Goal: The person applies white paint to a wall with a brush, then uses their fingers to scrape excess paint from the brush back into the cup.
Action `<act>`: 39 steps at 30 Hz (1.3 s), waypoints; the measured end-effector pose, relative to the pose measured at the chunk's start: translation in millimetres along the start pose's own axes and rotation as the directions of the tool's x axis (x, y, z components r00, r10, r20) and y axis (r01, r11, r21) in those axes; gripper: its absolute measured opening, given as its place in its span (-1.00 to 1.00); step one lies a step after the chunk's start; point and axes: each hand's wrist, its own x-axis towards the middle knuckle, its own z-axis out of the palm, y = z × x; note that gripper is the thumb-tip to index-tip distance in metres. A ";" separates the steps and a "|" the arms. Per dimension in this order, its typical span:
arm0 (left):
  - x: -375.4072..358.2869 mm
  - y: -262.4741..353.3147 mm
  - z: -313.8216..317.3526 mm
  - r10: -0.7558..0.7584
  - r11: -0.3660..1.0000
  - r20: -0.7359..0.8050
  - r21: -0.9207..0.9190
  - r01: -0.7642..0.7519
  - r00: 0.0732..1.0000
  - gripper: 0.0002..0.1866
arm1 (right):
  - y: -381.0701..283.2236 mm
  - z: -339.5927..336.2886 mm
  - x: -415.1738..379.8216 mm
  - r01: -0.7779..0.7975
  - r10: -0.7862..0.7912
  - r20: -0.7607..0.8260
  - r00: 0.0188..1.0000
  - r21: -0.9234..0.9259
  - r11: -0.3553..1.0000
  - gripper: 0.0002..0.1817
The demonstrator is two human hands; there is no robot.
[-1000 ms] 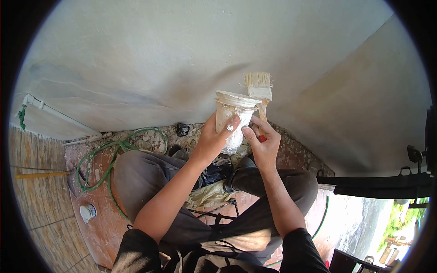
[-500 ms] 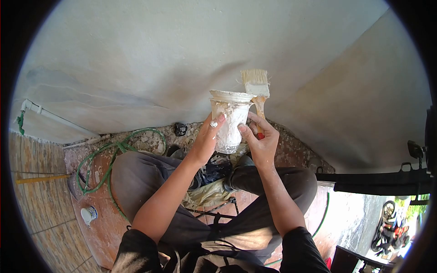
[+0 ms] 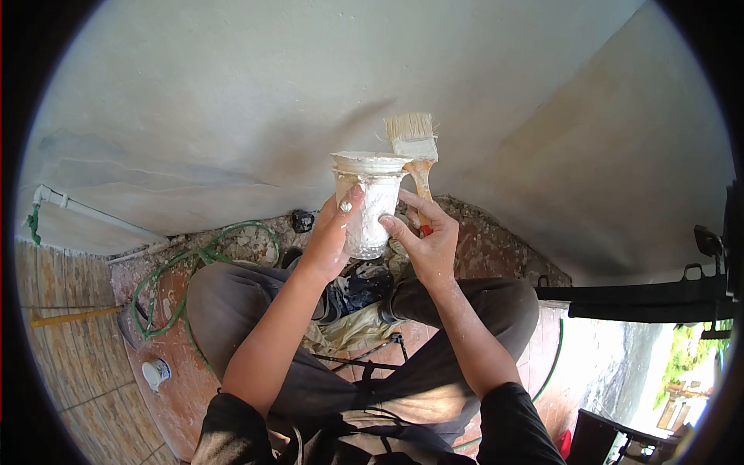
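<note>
Between my hands is a plastic cup (image 3: 372, 198) smeared with white paint, upright, its rim looking like two stacked cups. My left hand (image 3: 329, 236) is wrapped around the cup's left side, with a white blob on the thumb. On the other side, my right hand (image 3: 430, 240) presses its thumb against the cup and also holds a paintbrush (image 3: 419, 174). The brush stands bristles up beside the cup, its wooden handle running behind the right fingers, with a red end showing. What is inside the cup is hidden.
A pale wall (image 3: 232, 93) rises in front, meeting another at the right. A green hose (image 3: 159, 271) coils on the left near a white pipe (image 3: 101, 209). A small white tub (image 3: 156, 373) stands on the reddish tiled floor. Debris (image 3: 496, 232) lies along the wall's base.
Both hands, with the cup and paintbrush, have shifted a little left in view. The grip on them looks the same. The motorcycle at the far right has left the view.
</note>
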 end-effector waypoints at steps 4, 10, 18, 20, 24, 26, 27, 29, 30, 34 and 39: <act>-1.9 -3.5 1.1 0.014 1.000 -0.022 0.003 -0.013 1.000 -0.49 | 2.4 -2.5 0.7 0.030 -0.030 -0.011 0.999 0.001 1.000 -0.51; -4.0 -1.4 2.3 0.038 0.998 -0.029 0.046 -0.036 0.999 -0.50 | -1.5 -3.3 0.8 0.012 -0.012 -0.013 1.000 -0.008 1.000 -0.51; -1.8 4.1 9.7 0.253 0.880 -0.145 0.445 -0.165 0.957 -0.50 | -0.6 -1.6 -1.1 0.012 -0.011 0.018 1.000 -0.089 0.996 -0.52; 2.3 3.8 9.5 0.350 0.823 -0.111 0.511 -0.249 0.930 -0.51 | -5.5 0.0 -1.7 -0.041 0.043 0.040 0.998 -0.048 0.998 -0.55; 0.8 5.7 7.1 0.468 0.656 -0.006 0.673 -0.343 0.884 -0.53 | 2.3 1.5 -2.3 -0.005 0.006 0.013 1.000 -0.080 0.997 -0.53; -1.5 5.5 9.8 0.472 0.638 -0.016 0.696 -0.329 0.881 -0.54 | 4.5 1.6 -2.6 -0.032 0.032 -0.003 0.999 -0.091 0.995 -0.51; -2.1 5.5 10.8 0.475 0.620 -0.022 0.718 -0.317 0.880 -0.55 | 6.2 2.4 -2.8 -0.031 0.031 0.000 1.000 -0.091 0.995 -0.51; -2.1 5.9 9.6 0.464 0.607 -0.009 0.732 -0.310 0.886 -0.55 | 8.7 4.0 -3.3 -0.027 0.025 -0.024 0.999 -0.066 0.997 -0.48; -1.9 5.8 8.8 0.451 0.593 0.005 0.746 -0.304 0.893 -0.55 | 8.5 4.4 -3.4 -0.026 0.024 -0.023 0.999 -0.065 0.998 -0.48; -1.1 3.0 5.5 0.476 0.567 0.038 0.750 -0.340 0.879 -0.55 | 5.0 3.3 -3.6 -0.041 0.039 -0.030 0.999 -0.064 0.997 -0.46; -1.0 -0.5 -0.7 0.423 0.563 0.053 0.767 -0.308 0.905 -0.53 | 6.7 1.8 -2.8 -0.064 0.062 -0.037 0.997 -0.066 0.996 -0.45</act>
